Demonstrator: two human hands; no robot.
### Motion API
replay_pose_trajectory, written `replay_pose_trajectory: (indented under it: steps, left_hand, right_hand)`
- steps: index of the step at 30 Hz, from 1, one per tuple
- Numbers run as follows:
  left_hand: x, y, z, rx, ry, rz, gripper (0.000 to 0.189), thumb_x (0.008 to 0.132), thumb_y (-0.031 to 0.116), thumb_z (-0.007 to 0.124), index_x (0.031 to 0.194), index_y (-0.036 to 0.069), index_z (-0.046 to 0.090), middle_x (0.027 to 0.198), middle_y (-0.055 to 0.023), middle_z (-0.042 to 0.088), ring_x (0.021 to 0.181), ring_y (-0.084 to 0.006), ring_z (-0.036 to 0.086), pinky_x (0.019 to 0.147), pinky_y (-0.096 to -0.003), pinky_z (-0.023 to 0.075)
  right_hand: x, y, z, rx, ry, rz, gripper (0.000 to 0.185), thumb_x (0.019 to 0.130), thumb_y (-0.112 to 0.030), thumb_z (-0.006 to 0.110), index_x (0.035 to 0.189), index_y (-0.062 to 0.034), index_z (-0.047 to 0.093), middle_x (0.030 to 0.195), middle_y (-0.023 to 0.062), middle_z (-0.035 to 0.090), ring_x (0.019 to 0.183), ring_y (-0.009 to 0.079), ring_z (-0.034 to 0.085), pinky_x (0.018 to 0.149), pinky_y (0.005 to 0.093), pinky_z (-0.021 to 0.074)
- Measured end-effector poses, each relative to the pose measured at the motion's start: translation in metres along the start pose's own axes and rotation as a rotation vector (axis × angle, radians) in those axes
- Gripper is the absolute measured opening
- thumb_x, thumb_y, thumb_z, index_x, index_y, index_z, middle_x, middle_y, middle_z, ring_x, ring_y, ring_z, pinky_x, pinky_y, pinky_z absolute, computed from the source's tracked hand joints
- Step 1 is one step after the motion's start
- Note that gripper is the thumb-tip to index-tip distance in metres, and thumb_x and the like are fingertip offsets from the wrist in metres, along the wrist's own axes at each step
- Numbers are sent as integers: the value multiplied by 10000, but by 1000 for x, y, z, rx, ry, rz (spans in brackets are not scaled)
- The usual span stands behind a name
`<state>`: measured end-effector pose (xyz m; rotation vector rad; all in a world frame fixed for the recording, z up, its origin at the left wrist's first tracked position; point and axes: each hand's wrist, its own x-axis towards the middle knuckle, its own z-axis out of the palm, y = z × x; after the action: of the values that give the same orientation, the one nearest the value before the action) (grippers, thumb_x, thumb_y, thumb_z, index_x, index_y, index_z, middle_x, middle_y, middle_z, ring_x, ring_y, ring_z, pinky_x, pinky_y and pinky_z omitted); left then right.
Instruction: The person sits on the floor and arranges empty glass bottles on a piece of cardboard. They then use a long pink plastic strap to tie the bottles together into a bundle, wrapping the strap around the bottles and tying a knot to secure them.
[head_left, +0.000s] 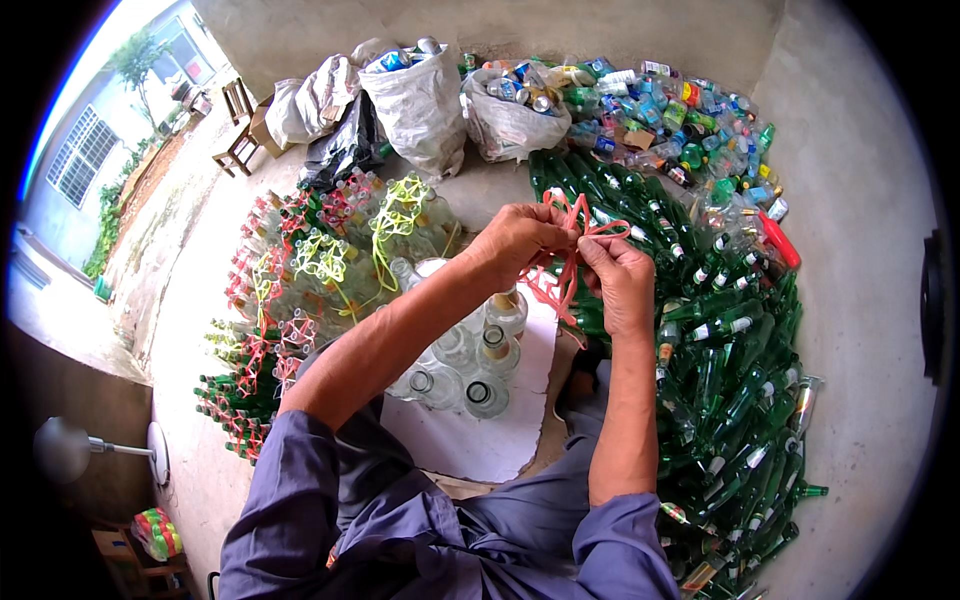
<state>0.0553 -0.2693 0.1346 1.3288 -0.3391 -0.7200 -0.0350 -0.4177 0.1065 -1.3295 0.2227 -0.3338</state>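
Both hands meet above the far right corner of a white board (442, 450). My left hand (525, 236) pinches a bunch of looped pink plastic twine (576, 214) between thumb and fingers. From the other side, my right hand (619, 274) grips the same twine close to the left thumb, and loose strands dangle below. Several clear glass bottles (487, 394) stand upright in a cluster on the board, partly hidden by my left forearm. No twine shows around the necks that are visible.
Bundled bottles tied with pink and yellow-green twine (322, 255) stand at the left. Loose green glass bottles (720, 390) are heaped at the right. White woven sacks (416, 109) and a pile of plastic bottles (675, 120) line the back wall. A pedestal fan (112, 448) stands at left.
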Motion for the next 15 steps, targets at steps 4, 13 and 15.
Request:
replay_pose_trajectory:
  steps: [4, 13, 15]
  left_hand:
    - [7, -9, -6, -23, -66, 19, 88, 878, 88, 674, 925, 14, 675, 792, -36, 663, 615, -61, 528, 550, -213, 377]
    - [2, -1, 1, 56, -124, 39, 191, 876, 76, 671, 1048, 3, 631, 810, -13, 630, 621, -52, 513, 551, -199, 371]
    - [2, 2, 1, 36, -160, 35, 245, 869, 61, 668, 1098, -4, 609, 794, -6, 612, 611, -51, 500, 539, -202, 364]
  right_hand:
    - [1, 0, -2, 22, -9, 18, 196, 879, -205, 730, 865, -10, 716, 706, -19, 639, 536, 18, 489, 488, 167, 362]
    - [2, 3, -4, 164, -8, 31, 171, 890, -187, 705, 882, -17, 697, 690, -25, 617, 520, 14, 476, 466, 158, 344]
    - [2, 2, -2, 221, 22, 3, 150, 890, -169, 702, 869, -21, 690, 692, -24, 615, 522, 14, 472, 460, 160, 332]
